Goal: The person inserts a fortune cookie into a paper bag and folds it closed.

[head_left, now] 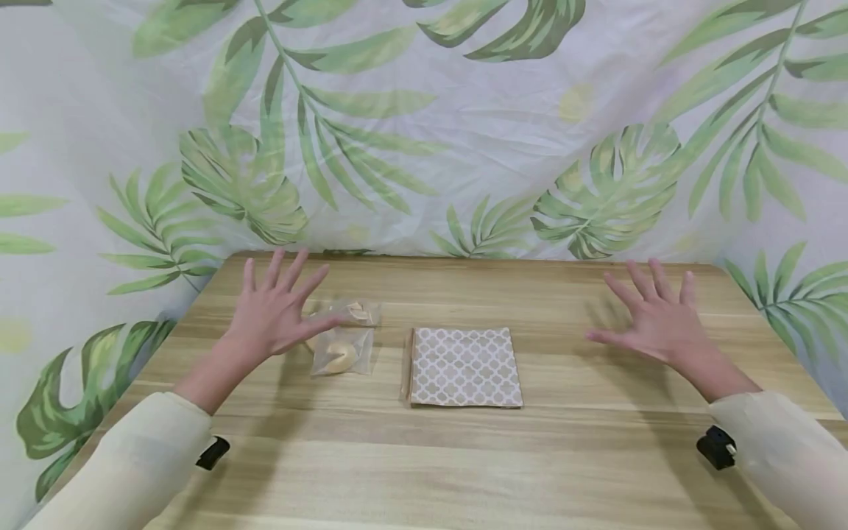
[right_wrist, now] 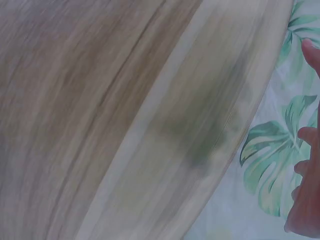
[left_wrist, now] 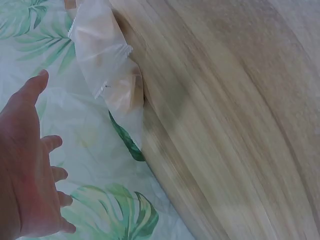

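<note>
Both hands hover palm-down over a wooden table (head_left: 464, 456) with fingers spread, holding nothing. My left hand (head_left: 278, 313) is just left of two clear-wrapped fortune cookies (head_left: 344, 342), its thumb reaching over them; in the left wrist view the left hand (left_wrist: 30, 170) is apart from the wrapped cookies (left_wrist: 112, 70). A flat patterned paper bag (head_left: 464, 366) lies at the table's middle. My right hand (head_left: 652, 316) floats over bare wood on the right, far from the bag; the right wrist view catches only its fingertips (right_wrist: 306, 195).
A leaf-print cloth (head_left: 424, 125) hangs behind and around the table. The table's far edge meets it just beyond the hands. Cream sleeves (head_left: 132, 471) cover both forearms.
</note>
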Action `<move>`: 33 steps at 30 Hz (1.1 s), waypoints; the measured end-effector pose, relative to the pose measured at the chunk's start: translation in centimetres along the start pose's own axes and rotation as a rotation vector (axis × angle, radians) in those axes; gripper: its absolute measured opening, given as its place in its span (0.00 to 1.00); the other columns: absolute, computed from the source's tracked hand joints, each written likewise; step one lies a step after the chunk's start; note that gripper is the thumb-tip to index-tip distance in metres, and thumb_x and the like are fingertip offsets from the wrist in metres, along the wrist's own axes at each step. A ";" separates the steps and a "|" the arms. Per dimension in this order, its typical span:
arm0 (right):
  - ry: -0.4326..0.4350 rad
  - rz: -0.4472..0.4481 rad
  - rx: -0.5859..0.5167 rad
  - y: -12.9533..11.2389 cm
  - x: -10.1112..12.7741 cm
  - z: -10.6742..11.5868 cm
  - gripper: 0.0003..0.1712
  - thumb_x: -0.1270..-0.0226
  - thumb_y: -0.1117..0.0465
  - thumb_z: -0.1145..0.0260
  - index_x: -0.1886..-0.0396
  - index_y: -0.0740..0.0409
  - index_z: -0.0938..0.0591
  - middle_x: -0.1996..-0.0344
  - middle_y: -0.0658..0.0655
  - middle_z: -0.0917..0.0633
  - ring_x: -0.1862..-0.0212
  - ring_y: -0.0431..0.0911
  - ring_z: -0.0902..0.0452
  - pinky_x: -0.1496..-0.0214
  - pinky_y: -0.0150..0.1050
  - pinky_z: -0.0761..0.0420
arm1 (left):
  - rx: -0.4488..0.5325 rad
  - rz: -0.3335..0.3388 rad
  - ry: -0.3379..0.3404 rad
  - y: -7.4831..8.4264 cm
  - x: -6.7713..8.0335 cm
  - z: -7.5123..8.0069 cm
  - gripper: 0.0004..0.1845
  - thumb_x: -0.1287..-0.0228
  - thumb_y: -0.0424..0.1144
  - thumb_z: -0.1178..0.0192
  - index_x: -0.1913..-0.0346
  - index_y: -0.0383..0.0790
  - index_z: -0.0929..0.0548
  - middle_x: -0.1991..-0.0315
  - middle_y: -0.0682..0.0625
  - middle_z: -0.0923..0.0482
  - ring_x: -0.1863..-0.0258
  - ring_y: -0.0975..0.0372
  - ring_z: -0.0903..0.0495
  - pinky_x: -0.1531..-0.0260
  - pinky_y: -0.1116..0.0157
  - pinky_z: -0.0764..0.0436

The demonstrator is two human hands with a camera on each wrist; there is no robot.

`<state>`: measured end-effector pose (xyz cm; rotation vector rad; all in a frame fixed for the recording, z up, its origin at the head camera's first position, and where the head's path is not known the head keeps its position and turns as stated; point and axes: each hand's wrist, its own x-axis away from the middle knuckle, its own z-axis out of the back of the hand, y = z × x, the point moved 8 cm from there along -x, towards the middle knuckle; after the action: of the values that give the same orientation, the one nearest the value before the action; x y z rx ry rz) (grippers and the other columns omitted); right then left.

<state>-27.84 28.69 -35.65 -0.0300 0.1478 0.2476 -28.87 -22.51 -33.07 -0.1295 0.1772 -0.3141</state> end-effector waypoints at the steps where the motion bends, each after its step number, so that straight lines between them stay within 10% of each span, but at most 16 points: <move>1: 0.000 0.004 0.001 -0.2 -0.1 0.0 0.58 0.51 0.22 0.43 0.26 0.49 0.43 0.26 0.64 0.56 0.28 0.57 0.80 0.40 0.67 0.82 | 0.005 -0.004 0.002 0.1 0.0 0.0 0.48 0.46 0.77 0.57 0.27 0.53 0.42 0.25 0.43 0.58 0.27 0.44 0.65 0.38 0.35 0.66; 33: -0.064 0.124 -0.117 -6.4 -1.0 -1.7 0.61 0.55 0.19 0.43 0.27 0.49 0.41 0.28 0.64 0.44 0.29 0.64 0.53 0.35 0.67 0.50 | 0.256 -0.369 0.058 11.1 -0.9 0.7 0.37 0.44 0.58 0.36 0.37 0.38 0.27 0.38 0.40 0.30 0.38 0.45 0.33 0.42 0.44 0.33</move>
<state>-27.49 22.15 -37.08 -0.1289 0.0715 0.3806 -26.33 -11.65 -33.94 0.1025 0.1686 -0.7048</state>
